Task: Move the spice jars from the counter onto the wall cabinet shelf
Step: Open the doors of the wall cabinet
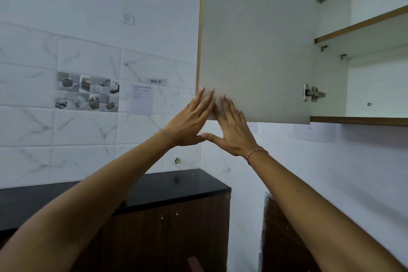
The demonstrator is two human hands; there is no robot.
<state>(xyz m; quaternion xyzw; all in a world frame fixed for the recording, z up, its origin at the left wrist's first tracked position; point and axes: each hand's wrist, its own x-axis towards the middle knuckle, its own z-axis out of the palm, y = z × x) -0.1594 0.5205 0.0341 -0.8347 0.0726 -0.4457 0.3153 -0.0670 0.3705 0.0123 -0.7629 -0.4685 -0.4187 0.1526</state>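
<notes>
The wall cabinet's door (256, 40) stands swung open, its pale inner face toward me. My left hand (189, 121) and my right hand (231, 130) are both raised with straight fingers, their fingertips touching the door's lower left corner. Neither hand holds anything. Inside the cabinet a brown-edged shelf (362, 24) and the bottom board (362, 119) show at the right; no jar stands on the parts I can see. No spice jar is in view anywhere. The black counter (154, 190) lies below, partly hidden by my arms.
A white tiled wall (88, 55) with a socket (128, 19) and a "WS 07" label (156, 81) runs behind the counter. Brown base cabinet doors (172, 234) sit under it. Two metal hinges (313, 94) fix the door to the cabinet side.
</notes>
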